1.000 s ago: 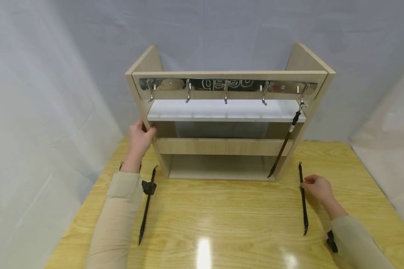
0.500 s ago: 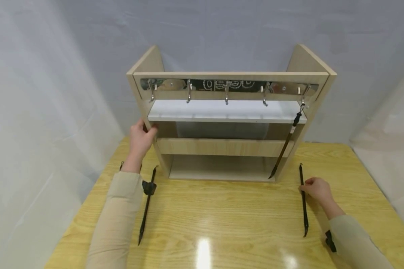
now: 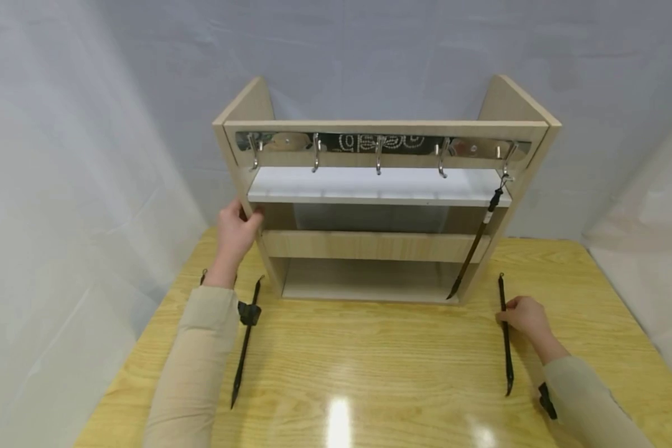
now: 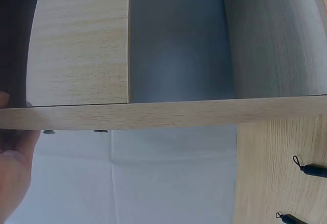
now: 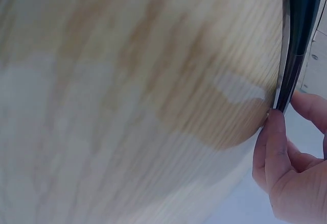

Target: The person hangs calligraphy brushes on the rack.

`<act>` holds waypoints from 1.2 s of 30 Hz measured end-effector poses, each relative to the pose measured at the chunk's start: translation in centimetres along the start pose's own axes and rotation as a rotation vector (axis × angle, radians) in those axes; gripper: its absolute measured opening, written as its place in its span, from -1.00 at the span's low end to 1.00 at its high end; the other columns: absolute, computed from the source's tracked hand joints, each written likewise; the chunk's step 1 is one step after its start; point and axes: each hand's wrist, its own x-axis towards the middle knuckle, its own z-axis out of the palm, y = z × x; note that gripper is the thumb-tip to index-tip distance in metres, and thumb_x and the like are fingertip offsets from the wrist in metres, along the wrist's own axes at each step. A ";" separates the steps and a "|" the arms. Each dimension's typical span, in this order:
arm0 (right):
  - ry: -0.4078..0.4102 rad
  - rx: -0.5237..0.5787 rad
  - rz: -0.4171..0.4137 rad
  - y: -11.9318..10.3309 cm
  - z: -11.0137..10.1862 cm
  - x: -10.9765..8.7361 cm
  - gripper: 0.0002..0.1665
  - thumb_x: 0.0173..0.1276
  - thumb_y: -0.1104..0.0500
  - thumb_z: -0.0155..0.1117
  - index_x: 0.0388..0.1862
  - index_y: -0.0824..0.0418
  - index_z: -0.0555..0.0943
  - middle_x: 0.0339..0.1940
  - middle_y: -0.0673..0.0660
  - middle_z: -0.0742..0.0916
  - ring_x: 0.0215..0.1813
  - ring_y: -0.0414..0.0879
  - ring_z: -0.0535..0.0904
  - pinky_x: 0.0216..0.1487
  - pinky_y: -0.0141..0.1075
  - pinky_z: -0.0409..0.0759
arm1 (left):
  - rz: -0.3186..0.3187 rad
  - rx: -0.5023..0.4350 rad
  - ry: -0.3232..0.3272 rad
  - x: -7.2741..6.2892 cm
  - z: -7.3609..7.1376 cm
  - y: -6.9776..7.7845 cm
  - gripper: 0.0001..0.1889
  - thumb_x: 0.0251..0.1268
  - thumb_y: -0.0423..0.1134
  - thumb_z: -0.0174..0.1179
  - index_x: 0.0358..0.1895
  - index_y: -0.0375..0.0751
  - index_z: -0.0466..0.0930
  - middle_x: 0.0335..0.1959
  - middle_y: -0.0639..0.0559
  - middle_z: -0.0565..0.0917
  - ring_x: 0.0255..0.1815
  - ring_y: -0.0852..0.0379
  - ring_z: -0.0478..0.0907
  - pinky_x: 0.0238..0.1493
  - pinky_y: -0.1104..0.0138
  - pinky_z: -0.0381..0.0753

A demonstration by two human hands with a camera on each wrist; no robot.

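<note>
A pale wooden rack (image 3: 369, 245) stands at the back of the table. My left hand (image 3: 235, 236) grips its left side panel, thumb and fingers on opposite faces; the left wrist view shows the panel edge (image 4: 168, 115) between them. On the right, a dark calligraphy brush (image 3: 508, 361) lies on the table, tip toward me. My right hand (image 3: 529, 318) pinches its handle between thumb and fingers; the right wrist view shows the fingertips right at the brush (image 5: 299, 25). A second brush (image 3: 470, 249) hangs by its loop from the rack's far-right hook.
A metal strip (image 3: 364, 142) with several hooks runs along the rack's top front board. Another dark brush (image 3: 241, 367) lies left of the rack, and a looped end (image 3: 203, 274) shows beside my left forearm, the rest hidden. Pale curtains surround the table (image 3: 336, 354).
My right hand has edged slightly left and down, its fingers farther over the brush handle. My left hand keeps its grip on the rack.
</note>
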 end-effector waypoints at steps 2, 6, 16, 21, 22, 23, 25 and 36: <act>-0.004 0.003 0.006 0.1 0.1 0.1 -0.52 0.03 0.23 0.23 -0.21 0.64 0.42 -0.29 0.44 0.57 -0.25 0.26 0.47 -0.24 -0.03 0.48 | -0.005 0.008 0.001 0.0 -0.1 0.0 -0.79 0.16 -0.34 0.06 -0.21 -0.44 0.50 -0.52 -0.24 0.54 -0.60 0.10 0.36 -0.67 0.50 0.32; -0.002 0.005 0.025 0.1 0.2 0.4 -0.55 0.03 0.26 0.22 -0.20 0.63 0.42 -0.29 0.44 0.57 -0.25 0.24 0.47 -0.25 -0.04 0.48 | -0.021 0.020 -0.008 0.0 -0.1 0.1 -0.78 0.16 -0.33 0.06 -0.19 -0.43 0.49 -0.49 -0.25 0.55 -0.57 0.07 0.38 -0.65 0.46 0.35; -0.013 0.013 0.037 -0.2 0.0 0.2 -0.55 0.05 0.29 0.19 -0.16 0.64 0.40 -0.25 0.47 0.56 -0.24 0.24 0.47 -0.29 -0.08 0.50 | -0.034 0.001 -0.004 -0.1 -0.1 0.1 -0.76 0.15 -0.34 0.06 -0.18 -0.47 0.49 -0.42 -0.29 0.57 -0.52 0.05 0.41 -0.62 0.48 0.36; -0.012 0.022 0.030 -0.1 0.1 0.1 -0.55 0.05 0.29 0.18 -0.16 0.64 0.40 -0.24 0.47 0.55 -0.25 0.23 0.48 -0.31 -0.09 0.51 | -0.023 0.000 -0.005 -0.1 -0.1 0.1 -0.77 0.15 -0.35 0.06 -0.19 -0.47 0.49 -0.44 -0.28 0.56 -0.54 0.05 0.40 -0.63 0.49 0.36; -0.011 0.024 0.028 -0.1 0.1 0.1 -0.55 0.05 0.30 0.18 -0.16 0.64 0.40 -0.24 0.47 0.55 -0.25 0.23 0.48 -0.32 -0.10 0.51 | -0.020 0.002 -0.005 0.0 0.0 0.1 -0.77 0.15 -0.35 0.06 -0.19 -0.47 0.49 -0.45 -0.28 0.56 -0.54 0.05 0.40 -0.63 0.49 0.36; -0.011 0.027 0.027 -0.1 0.1 0.1 -0.55 0.05 0.30 0.18 -0.16 0.63 0.40 -0.24 0.47 0.55 -0.26 0.23 0.48 -0.33 -0.10 0.51 | -0.018 0.001 -0.006 0.0 0.0 0.1 -0.77 0.15 -0.35 0.06 -0.20 -0.47 0.49 -0.45 -0.28 0.56 -0.54 0.05 0.40 -0.63 0.48 0.35; -0.010 0.037 0.028 -0.1 0.1 0.1 -0.55 0.06 0.30 0.18 -0.15 0.63 0.40 -0.24 0.48 0.55 -0.26 0.22 0.48 -0.34 -0.11 0.51 | -0.013 0.004 -0.005 0.0 0.0 0.0 -0.77 0.15 -0.36 0.06 -0.20 -0.47 0.49 -0.45 -0.27 0.56 -0.54 0.05 0.40 -0.63 0.48 0.35; 0.007 0.150 0.020 -0.5 -0.9 -0.9 -0.48 0.12 0.30 0.13 -0.03 0.68 0.31 -0.23 0.50 0.53 -0.35 0.11 0.54 -0.39 -0.18 0.57 | -0.010 -0.004 -0.010 0.0 -0.1 0.1 -0.76 0.15 -0.36 0.06 -0.17 -0.47 0.49 -0.43 -0.28 0.57 -0.54 0.05 0.41 -0.64 0.50 0.36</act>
